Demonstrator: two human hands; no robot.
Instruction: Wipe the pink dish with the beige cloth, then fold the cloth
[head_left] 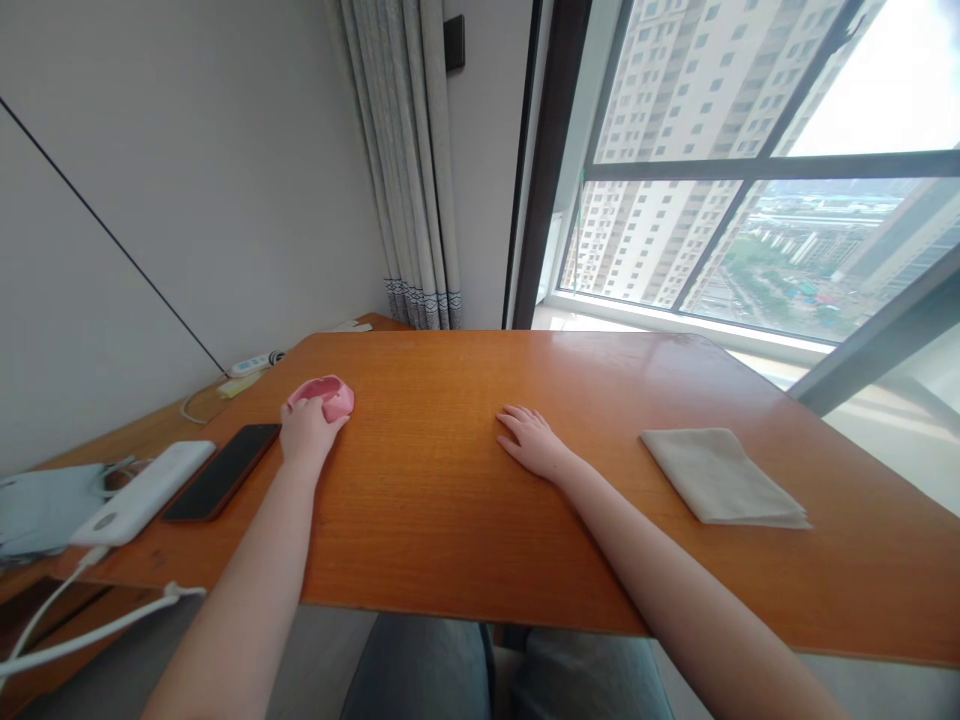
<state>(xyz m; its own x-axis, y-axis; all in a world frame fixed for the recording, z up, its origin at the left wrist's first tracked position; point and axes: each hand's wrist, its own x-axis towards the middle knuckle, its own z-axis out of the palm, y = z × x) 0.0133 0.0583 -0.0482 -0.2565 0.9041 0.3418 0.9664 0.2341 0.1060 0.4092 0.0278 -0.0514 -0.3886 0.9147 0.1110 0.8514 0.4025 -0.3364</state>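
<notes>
At the left of the table [420, 480], my left hand [309, 428] is closed on the near rim of a small pink ashtray-like dish [339, 402] with a notched edge. The hand covers part of the dish, so whether anything lies inside cannot be made out. Palm down on the wood, my right hand [531, 440] rests near the middle with its fingers stretched out and nothing in them. A folded beige cloth [720, 478] lies flat to the right of that hand, apart from it.
Beside my left forearm lie a black phone [225, 472] and a white power bank [146, 492] with a white cable [97, 625]. A power strip [255, 365] sits by the wall. Beyond the table are a curtain [409, 170] and a window [675, 240].
</notes>
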